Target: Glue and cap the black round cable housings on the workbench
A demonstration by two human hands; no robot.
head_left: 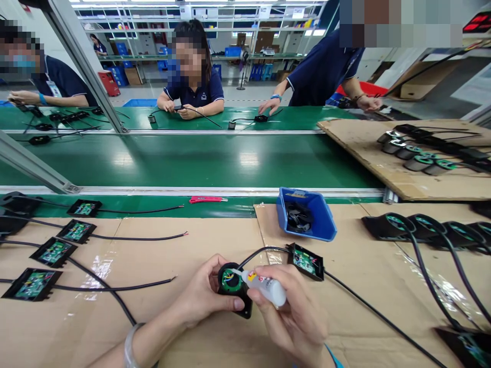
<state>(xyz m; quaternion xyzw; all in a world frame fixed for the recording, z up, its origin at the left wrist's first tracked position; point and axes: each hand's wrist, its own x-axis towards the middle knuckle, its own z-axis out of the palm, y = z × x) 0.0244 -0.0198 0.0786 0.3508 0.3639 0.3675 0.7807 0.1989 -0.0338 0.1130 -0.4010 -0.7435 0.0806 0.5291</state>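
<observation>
Left hand (205, 296) grips housing (233, 289) (round, black); right hand (295, 319) holds bottle (264, 287).

1. We sat at a workbench covered with taped cardboard sheets (184, 240).
2. Before us ran a long green conveyor belt (199, 161) edged by pale metal rails (215, 191), with slanted aluminium struts (82, 59) rising at the left.
3. A second green bench (245, 118) lay beyond it, where people in dark blue shirts (199, 94) sat.
4. Behind them we saw a pale floor (245, 92), metal shelving (199, 30) with blue crates (232, 51) and cardboard boxes (264, 40), all brightly lit.
</observation>
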